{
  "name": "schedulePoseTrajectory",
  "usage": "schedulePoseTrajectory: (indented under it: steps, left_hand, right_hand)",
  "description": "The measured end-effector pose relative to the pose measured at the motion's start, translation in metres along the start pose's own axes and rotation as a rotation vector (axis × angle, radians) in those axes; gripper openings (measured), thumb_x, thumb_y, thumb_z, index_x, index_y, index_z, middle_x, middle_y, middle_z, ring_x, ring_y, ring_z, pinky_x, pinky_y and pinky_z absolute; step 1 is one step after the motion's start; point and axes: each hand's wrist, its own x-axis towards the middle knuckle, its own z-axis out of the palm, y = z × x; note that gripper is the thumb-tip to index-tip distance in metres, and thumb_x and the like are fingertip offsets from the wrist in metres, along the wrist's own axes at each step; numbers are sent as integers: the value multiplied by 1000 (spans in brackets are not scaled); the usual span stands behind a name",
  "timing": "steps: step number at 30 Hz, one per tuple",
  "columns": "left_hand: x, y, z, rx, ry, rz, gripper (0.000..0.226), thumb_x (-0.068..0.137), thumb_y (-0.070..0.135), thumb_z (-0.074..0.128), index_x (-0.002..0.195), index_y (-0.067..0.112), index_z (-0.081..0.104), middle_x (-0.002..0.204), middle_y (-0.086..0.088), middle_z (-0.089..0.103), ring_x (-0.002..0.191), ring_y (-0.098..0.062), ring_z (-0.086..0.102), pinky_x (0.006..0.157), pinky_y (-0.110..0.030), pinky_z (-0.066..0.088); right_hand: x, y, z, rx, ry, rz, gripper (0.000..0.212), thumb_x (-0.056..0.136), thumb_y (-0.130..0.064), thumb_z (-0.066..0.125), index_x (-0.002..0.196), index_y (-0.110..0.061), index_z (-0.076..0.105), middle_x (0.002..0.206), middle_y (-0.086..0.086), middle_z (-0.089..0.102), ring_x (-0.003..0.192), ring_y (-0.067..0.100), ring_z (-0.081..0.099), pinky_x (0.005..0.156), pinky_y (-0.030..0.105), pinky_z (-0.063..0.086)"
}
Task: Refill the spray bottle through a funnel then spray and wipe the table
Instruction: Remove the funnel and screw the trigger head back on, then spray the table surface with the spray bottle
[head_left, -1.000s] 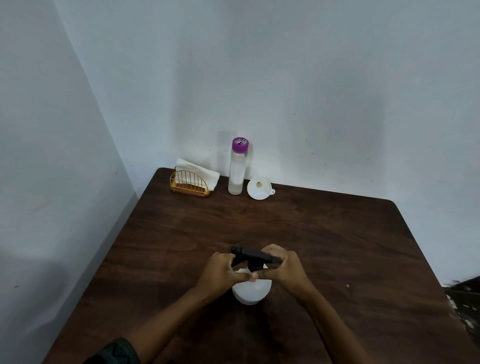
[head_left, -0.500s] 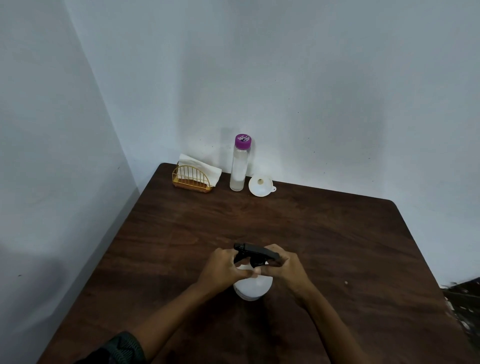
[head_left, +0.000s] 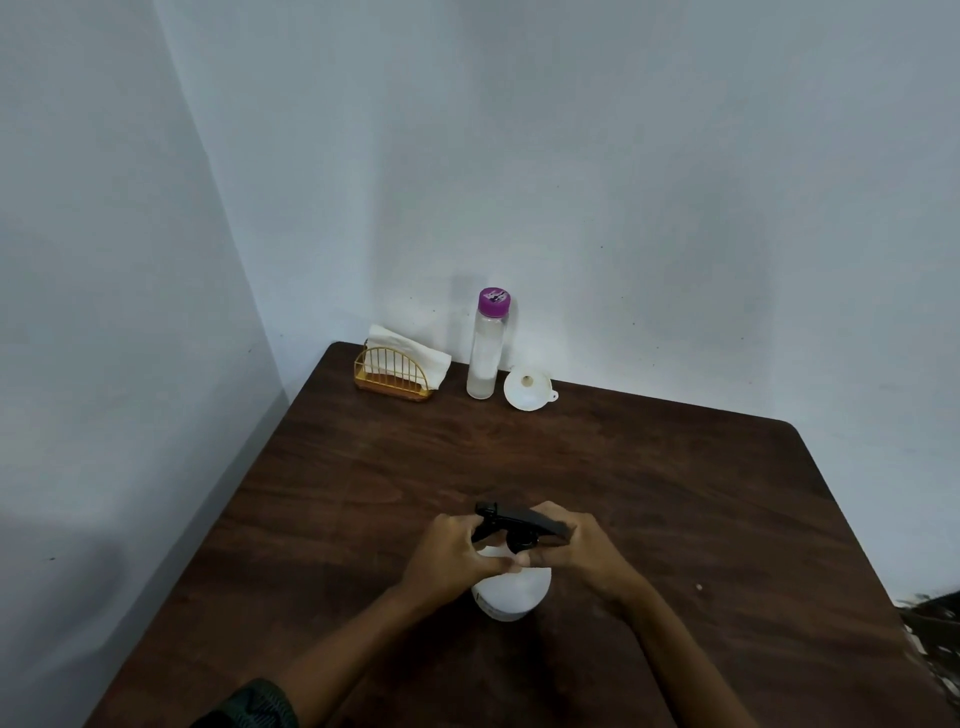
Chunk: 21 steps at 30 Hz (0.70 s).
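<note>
Both hands clamped | left hand (head_left: 451, 555), right hand (head_left: 577, 546) | spray bottle (head_left: 511, 590) upright between them

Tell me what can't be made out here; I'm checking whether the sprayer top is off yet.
Head view only:
- Neck joint of the white spray bottle under its black trigger head: covered by left hand and right hand.
- Bottle's fill level: opaque body.
- Print on the clear bottle's purple cap: too small.
- Dark clutter at the right edge: cut off.
</note>
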Motion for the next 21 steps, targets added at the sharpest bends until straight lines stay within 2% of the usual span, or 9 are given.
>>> schedulePoseTrajectory:
  steps: [2,5,9,12,14,16,18,19,21]
  left_hand:
    - [1,-1,0,-8,6,3,39,64,33,83,96,15,71,86,13,68,77,9,62,67,-7,46]
    - [2,-2,-1,-5,-8,-1,39,63,35,83,93,13,72,86,9,71,76,6,64,66,-7,46]
    - [0,-3,1,-51,-10,-14,41,62,45,76,88,15,71,83,5,73,78,-4,67,70,-27,57]
    - [-3,1,1,-199,-50,-99,36,57,39,79,89,28,67,91,7,72,89,-6,67,81,-33,57]
    - [-8,-1,-2,-297,-119,-150,54,60,29,84,106,37,57,109,10,66,106,-6,61,90,-29,53]
    - [-14,-7,-2,-317,-204,-205,84,57,36,86,128,38,41,131,13,49,125,-6,44,100,-28,43]
    - [-18,-6,-1,-314,-370,-261,108,54,43,85,141,40,22,139,12,33,133,-11,30,109,-36,34]
    - [-19,-3,0,-339,-468,-275,110,55,43,85,142,43,17,140,11,31,133,-14,32,109,-39,35]
    - [-21,10,6,-375,-607,-277,106,57,41,85,141,44,19,139,10,38,129,-15,42,107,-40,40]
  right_hand:
    - [-1,1,4,-8,49,-34,33,66,-5,79,95,2,65,101,20,60,92,21,65,78,25,52]
    - [-3,3,7,-14,88,-39,34,64,-6,81,94,0,65,99,19,62,90,20,65,76,25,53]
    - [-2,1,21,-26,75,-2,43,66,-10,81,103,-4,60,96,9,63,83,7,64,69,19,50]
    - [4,3,37,-54,236,-49,34,71,-18,79,97,-8,59,93,12,63,83,14,64,69,26,52]
    - [4,1,42,-55,346,-77,21,76,-20,74,93,-13,63,91,10,66,83,12,65,70,23,51]
    - [-5,-8,41,38,492,-84,10,80,-17,69,89,-17,65,88,5,68,80,6,65,67,16,50]
    - [-15,-17,39,138,685,-85,6,82,-17,67,85,-22,64,82,-1,68,72,4,64,63,15,48]
    - [-19,-20,37,185,749,-77,4,82,-20,66,85,-23,64,81,-2,68,73,5,63,65,18,47]
    - [-26,-24,35,278,799,-42,10,83,-24,65,91,-19,66,82,1,69,78,12,63,70,26,46]
